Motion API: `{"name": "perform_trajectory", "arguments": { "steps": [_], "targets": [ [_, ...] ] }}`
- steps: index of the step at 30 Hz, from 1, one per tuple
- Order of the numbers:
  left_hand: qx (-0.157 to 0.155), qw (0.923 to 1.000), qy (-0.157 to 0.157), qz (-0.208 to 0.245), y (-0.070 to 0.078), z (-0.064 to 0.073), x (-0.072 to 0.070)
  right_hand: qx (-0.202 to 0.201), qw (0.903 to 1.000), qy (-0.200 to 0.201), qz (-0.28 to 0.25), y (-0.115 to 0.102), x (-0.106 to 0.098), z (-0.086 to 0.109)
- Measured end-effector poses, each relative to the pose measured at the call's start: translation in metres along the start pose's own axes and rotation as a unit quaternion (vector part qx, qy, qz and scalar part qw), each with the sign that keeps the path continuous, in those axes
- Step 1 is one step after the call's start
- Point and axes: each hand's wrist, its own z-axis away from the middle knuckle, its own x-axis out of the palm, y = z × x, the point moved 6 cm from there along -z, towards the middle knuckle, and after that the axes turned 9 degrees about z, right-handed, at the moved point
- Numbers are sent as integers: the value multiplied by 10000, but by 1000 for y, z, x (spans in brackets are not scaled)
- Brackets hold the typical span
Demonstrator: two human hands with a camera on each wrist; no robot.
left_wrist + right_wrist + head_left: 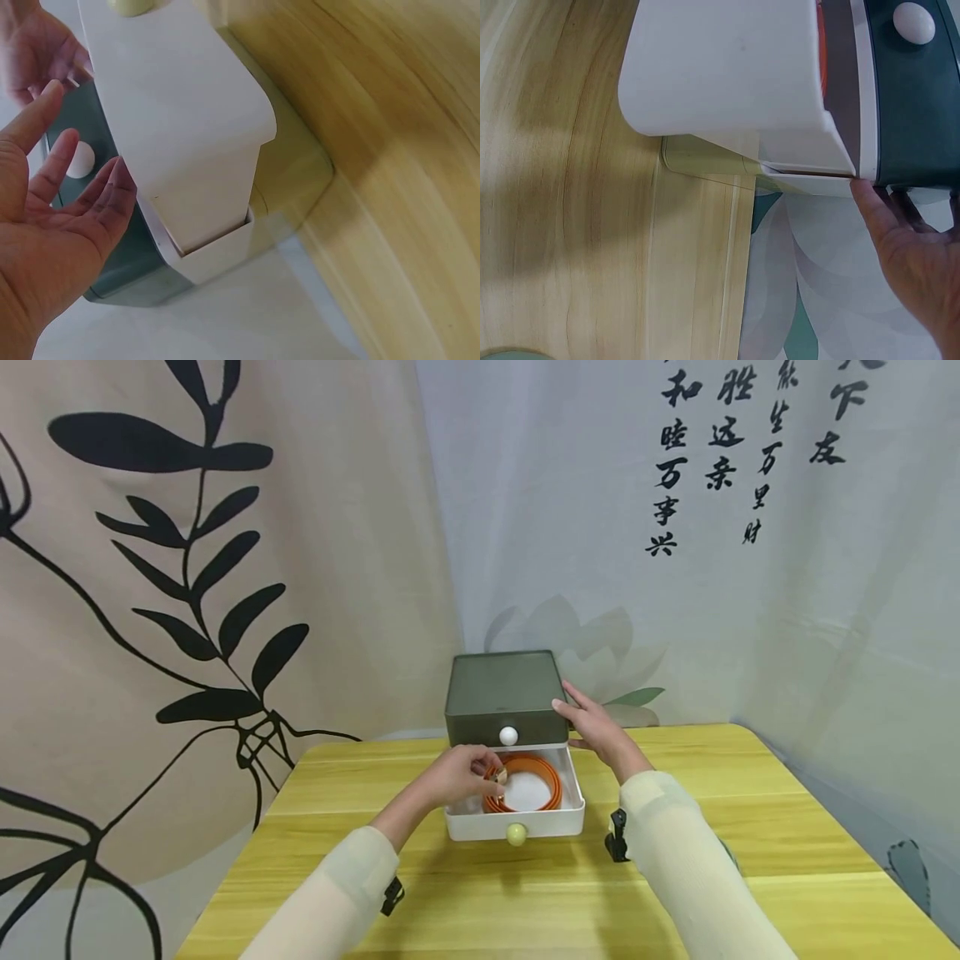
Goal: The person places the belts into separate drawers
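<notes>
A coiled orange belt (553,785) with a shiny metal buckle (501,776) lies in the pulled-out white drawer (551,823). My left hand (467,774) reaches over the drawer's left side, its fingertips right at the buckle. Those fingers are spread and bent loosely in the left wrist view, with nothing visible between them. My right hand (600,731) rests against the right side of the dark green upper drawer unit (504,685), fingers stretched along it. In the right wrist view its thumb (871,204) touches the edge beneath the green part.
The green part has a white round knob (508,737); the white drawer has a pale yellow-green one (516,834). The box stands near the back edge of the wood-grain table (465,902). Behind hangs a printed curtain (360,568) with leaves and writing.
</notes>
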Motion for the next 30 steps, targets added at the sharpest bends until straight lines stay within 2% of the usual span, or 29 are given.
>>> {"name": "perform_trajectory", "arguments": {
  "steps": [10,21,30],
  "targets": [
    [143,9997,150,156,4,6,-1,43,10000,26,25,1,0,0],
    [338,9985,354,241,8,21,-2,19,10000,27,22,0,0,0],
    [299,9957,568,667,10,36,-1,42,10000,38,27,-1,1,1]
  ]
}}
